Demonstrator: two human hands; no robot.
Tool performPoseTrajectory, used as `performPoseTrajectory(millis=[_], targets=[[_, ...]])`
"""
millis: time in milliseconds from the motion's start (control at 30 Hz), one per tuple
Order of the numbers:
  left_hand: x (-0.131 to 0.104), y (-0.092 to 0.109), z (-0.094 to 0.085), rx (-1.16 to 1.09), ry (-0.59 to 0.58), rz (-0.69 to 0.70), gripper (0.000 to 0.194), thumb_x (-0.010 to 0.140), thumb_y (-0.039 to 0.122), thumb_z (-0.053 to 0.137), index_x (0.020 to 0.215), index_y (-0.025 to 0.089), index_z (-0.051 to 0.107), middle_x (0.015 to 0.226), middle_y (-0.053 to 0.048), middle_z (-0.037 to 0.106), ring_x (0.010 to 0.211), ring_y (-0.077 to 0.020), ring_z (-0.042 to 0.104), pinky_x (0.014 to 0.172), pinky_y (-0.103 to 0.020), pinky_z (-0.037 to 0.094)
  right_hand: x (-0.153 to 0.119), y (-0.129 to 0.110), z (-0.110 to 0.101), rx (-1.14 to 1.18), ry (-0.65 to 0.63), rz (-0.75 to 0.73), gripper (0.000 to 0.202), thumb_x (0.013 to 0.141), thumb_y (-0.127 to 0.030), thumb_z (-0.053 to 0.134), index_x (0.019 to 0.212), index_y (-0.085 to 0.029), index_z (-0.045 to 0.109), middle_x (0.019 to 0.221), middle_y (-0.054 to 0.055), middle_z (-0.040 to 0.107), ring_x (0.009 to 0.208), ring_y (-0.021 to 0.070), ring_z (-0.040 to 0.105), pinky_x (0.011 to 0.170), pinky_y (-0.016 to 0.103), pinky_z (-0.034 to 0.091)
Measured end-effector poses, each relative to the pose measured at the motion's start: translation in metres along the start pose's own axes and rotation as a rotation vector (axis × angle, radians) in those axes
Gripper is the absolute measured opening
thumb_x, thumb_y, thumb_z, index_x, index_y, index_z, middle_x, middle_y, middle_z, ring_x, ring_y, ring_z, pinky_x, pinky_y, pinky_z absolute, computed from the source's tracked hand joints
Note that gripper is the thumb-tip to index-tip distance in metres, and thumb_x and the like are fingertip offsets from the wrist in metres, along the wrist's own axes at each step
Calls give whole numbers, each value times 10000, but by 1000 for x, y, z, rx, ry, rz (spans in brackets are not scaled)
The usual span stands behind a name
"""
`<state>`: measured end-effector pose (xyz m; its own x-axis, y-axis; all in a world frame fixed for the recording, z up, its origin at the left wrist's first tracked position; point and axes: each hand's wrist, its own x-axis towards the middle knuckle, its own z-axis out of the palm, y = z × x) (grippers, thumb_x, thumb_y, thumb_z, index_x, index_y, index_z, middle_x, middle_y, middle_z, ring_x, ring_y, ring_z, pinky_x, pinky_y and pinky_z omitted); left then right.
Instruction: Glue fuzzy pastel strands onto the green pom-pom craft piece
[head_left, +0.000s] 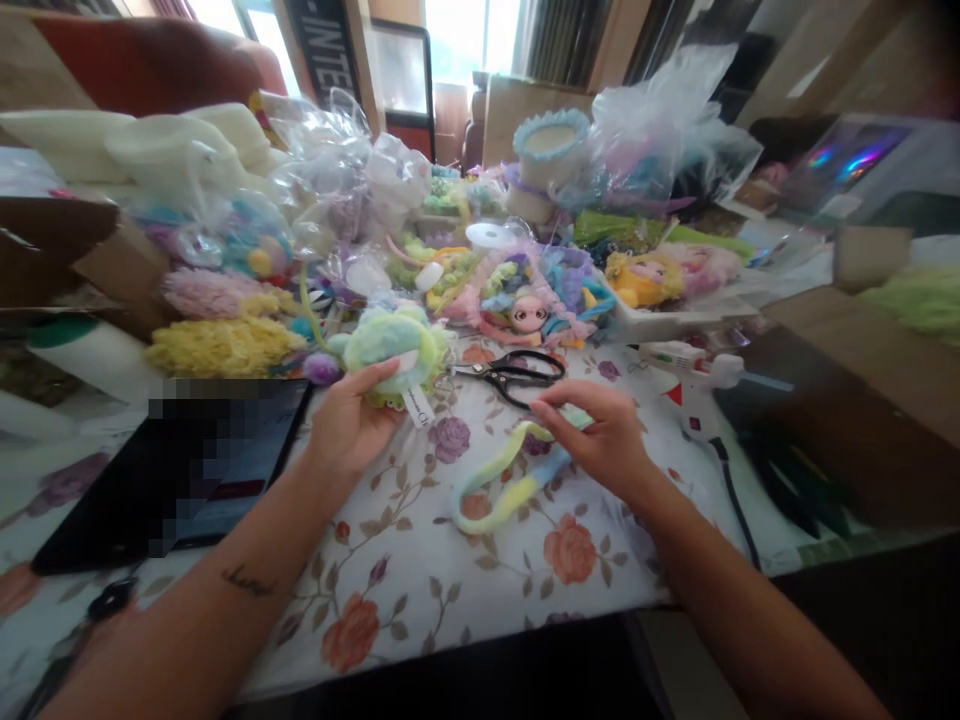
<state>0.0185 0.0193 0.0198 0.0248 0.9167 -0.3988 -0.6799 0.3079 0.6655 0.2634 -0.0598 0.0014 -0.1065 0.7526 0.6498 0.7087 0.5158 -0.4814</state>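
My left hand (356, 420) is closed around a fluffy green and pale-blue plush piece (397, 345) with a ruffled edge. A white printed fabric tag (417, 406) hangs from its lower side. My right hand (600, 430) is in a pinch, with a fuzzy strip (480, 515) in yellow, green and blue passing between thumb and fingers; the rest of it loops on the cloth. Just beyond the right fingertips lie black-handled scissors (517, 374), blades toward the plush piece. Whether those fingertips touch the scissors handle, I cannot tell.
A flowered tablecloth (420, 560) covers the table. To the left lies a dark tablet (247, 470) beside a thread cone (90, 360). Yarn pieces and a doll head (529, 314) are heaped behind. On the right are a glue gun (690, 362), its cord and a cardboard box (840, 400).
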Motion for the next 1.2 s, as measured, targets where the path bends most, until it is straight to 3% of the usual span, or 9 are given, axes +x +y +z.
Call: performPoseTrajectory(millis=[133, 433, 533, 600, 667, 767, 967, 1067, 1200], targets=[[-2, -3, -1, 18, -43, -20, 382, 888, -38, 567, 1169, 148, 748, 878, -40, 807, 725, -163, 763, 601, -229, 611, -21, 12, -20, 3, -88, 267, 172, 932, -290, 711, 784, -221, 764, 710, 18, 786, 651, 195, 719, 609, 297, 509], [-9, -11, -3, 77, -124, -46, 569, 794, -46, 646, 1319, 164, 715, 915, -39, 825, 748, -179, 770, 612, -224, 609, -54, 27, -39, -93, -85, 315, 140, 909, -312, 691, 830, -239, 782, 855, 57, 821, 828, 259, 748, 802, 387, 558], [-10, -13, -4, 107, -132, -58, 582, 797, -36, 657, 1337, 173, 713, 943, -47, 831, 810, -199, 783, 636, -236, 613, -56, 27, -46, -132, 29, 347, 162, 902, -344, 678, 852, -233, 784, 894, 75, 826, 856, 271, 756, 840, 403, 565], [-9, -14, -5, 109, -145, -62, 576, 802, -29, 667, 1341, 167, 714, 950, -58, 833, 844, -218, 786, 652, -250, 614, -57, 26, -52, -227, 142, 424, 198, 903, -372, 659, 870, -221, 783, 856, 79, 814, 783, 263, 737, 784, 391, 551], [-8, -14, -6, 99, -158, -62, 571, 805, -32, 675, 1345, 151, 712, 953, -70, 835, 853, -229, 784, 643, -256, 603, -58, 23, -58, -341, 158, 512, 258, 912, -424, 646, 819, -217, 769, 737, 63, 773, 667, 241, 684, 690, 363, 498], [-9, -13, -5, 83, -149, -57, 579, 801, -51, 679, 1347, 140, 706, 964, -74, 837, 854, -222, 780, 641, -249, 594, -61, 20, -64, -442, 47, 563, 398, 934, -518, 619, 687, -224, 722, 580, 39, 683, 552, 208, 595, 604, 340, 401], [-10, -13, -4, 71, -136, -70, 546, 797, -53, 679, 1305, 143, 722, 998, -66, 841, 804, -192, 767, 632, -237, 603, -53, 22, -65, -512, -34, 539, 531, 1012, -582, 534, 674, -216, 718, 582, 56, 668, 551, 202, 559, 584, 333, 354], [-8, -14, -6, 76, -152, -84, 524, 790, -44, 682, 1279, 140, 732, 959, -66, 838, 738, -184, 753, 606, -238, 601, -37, 19, -55, -668, -154, 562, 584, 1025, -565, 564, 556, -223, 625, 557, 68, 634, 548, 208, 527, 567, 344, 273], [-6, -12, -6, 90, -148, -66, 560, 771, -48, 679, 1283, 173, 735, 926, -51, 829, 728, -186, 757, 614, -240, 601, -19, 13, -29, -692, -299, 590, 528, 952, -569, 708, 569, -219, 608, 621, 73, 665, 569, 208, 547, 569, 334, 273]])
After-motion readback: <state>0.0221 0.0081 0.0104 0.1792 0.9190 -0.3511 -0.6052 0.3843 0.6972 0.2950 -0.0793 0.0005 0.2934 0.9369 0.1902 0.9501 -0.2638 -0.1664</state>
